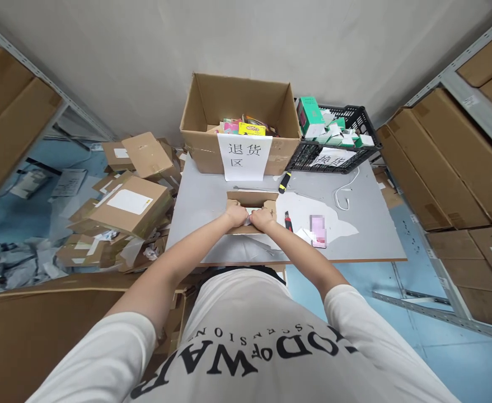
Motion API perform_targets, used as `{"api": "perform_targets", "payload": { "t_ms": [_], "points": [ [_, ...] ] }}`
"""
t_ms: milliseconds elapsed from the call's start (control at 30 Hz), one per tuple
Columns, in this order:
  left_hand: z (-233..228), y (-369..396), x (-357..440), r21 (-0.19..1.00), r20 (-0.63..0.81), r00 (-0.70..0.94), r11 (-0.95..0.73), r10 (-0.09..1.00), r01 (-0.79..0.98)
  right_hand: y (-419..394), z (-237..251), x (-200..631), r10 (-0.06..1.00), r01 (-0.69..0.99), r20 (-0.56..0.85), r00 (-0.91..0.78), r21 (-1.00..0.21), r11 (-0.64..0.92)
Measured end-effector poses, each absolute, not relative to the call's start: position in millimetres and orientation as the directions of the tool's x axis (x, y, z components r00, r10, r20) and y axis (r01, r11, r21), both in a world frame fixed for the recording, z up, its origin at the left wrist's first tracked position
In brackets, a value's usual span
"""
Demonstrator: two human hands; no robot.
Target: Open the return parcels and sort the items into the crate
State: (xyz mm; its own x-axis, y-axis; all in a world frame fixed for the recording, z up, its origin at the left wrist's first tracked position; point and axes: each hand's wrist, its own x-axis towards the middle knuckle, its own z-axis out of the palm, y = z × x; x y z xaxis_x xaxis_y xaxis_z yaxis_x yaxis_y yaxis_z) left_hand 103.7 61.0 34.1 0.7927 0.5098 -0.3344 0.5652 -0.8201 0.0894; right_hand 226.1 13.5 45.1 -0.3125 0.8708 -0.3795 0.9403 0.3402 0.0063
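Shirt: white shirt [246, 341] with dark lettering fills the bottom of the head view, both bare forearms reaching forward from it over the near table edge.
Left hand: the left hand [236, 215] is curled closed on the near left edge of the small carton [252, 202], fingers bent over the cardboard.
Right hand: the right hand [263, 219] grips the near right edge of the same carton, knuckles almost touching the left hand.
Small carton: open, flaps up, resting on the grey table [212, 235] at its middle, just in front of the big box; something white shows between the two hands.
Big box: large open cardboard box [241, 120] at the table's far edge, holding colourful packets, a white paper sign [244, 157] hanging on its front.
Crate: black plastic crate [333, 140] right of the big box, filled with green and white packs.
Knives: one box cutter [285, 182] beyond the carton's right corner, another [288, 221] just right of the right hand.
Floor left: heap of parcels [123, 212] beside the table.
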Motion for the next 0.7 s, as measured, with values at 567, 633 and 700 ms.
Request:
{"api": "perform_targets", "payload": {
  "t_ms": [567, 633, 700],
  "points": [
    [27, 38, 36, -0.013, -0.214, 0.524, -0.539, 0.824, 0.842, -28, 28, 312, 0.973, 0.973, -0.231, -0.028, -0.231, -0.027],
    [17, 36, 31, 0.064, -0.238, 0.504, -0.504, 0.83, 0.861, -35, 12, 327, 0.987, 0.926, -0.16, -0.015, -0.375, -0.047],
    [8, 34, 32, 0.119, -0.255, 0.483, -0.468, 0.838, 0.876, -38, -6, 335, 0.991, 0.874, -0.129, 0.023, -0.478, -0.082]
  ]
}}
